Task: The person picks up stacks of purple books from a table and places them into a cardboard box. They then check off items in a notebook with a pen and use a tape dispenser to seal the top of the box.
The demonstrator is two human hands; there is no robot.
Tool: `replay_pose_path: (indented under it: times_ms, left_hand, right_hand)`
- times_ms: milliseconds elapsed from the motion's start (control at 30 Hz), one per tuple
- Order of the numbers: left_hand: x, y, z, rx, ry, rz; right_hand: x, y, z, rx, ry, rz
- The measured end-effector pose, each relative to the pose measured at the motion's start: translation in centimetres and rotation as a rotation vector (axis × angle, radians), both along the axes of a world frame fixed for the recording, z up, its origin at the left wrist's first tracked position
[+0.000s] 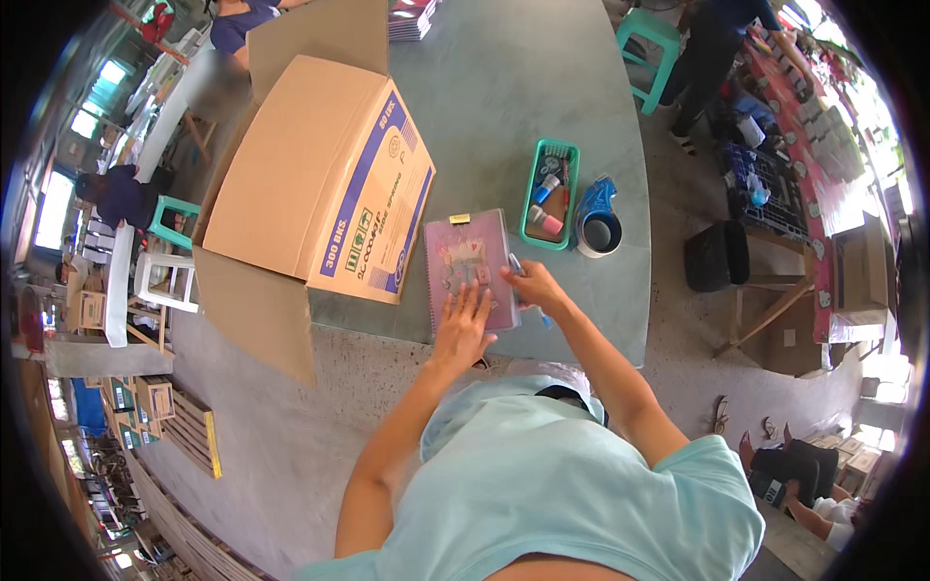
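A pink spiral-bound notebook (494, 228), with a small yellow tab at its top edge, lies closed near the front edge of the grey-green table. Across its cover my left hand (463, 324) rests flat, fingers spread. At the notebook's right edge my right hand (536, 288) is closed around a slim blue and white pen (515, 262); its blue end shows below the fingers. Just beyond that hand stand a green plastic basket (531, 232) with markers in it and a tape dispenser (598, 194) with a roll of tape.
A large cardboard box (281, 174) lies with flaps spread on the table's left. Stacked booklets (415, 19) sit at the far edge. Green stool (651, 44) and black bin (717, 257) stand on the floor to the right. Other people are around.
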State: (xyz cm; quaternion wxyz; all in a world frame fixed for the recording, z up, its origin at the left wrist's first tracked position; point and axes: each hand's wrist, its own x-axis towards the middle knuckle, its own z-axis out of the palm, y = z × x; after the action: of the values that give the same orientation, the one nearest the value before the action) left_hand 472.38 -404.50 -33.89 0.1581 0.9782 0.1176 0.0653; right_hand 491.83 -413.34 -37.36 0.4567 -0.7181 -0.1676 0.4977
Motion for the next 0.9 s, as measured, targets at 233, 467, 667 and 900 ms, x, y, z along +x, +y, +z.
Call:
replay_pose_path:
  times_ms: [233, 467, 667, 900]
  left_hand:
    - [-0.2, 0.3, -5.1, 0.086, -0.095, -0.097]
    - [-0.4, -2.1, -1.2, -0.775, -0.478, 0.287]
    - [-3.1, -3.8, 3.1, -0.883, -0.932, 0.919]
    - [-7.1, 0.8, 6.0, -0.246, -0.187, 0.467]
  right_hand:
    - [8.2, 0.7, 0.2, -0.092, -0.194, -0.107]
    - [10.4, -0.3, 3.7, 0.042, -0.08, -0.137]
    - [8.5, -5.5, 7.5, 0.228, -0.248, -0.297]
    - [2.3, -3.8, 5.7, 0.51, -0.002, -0.379]
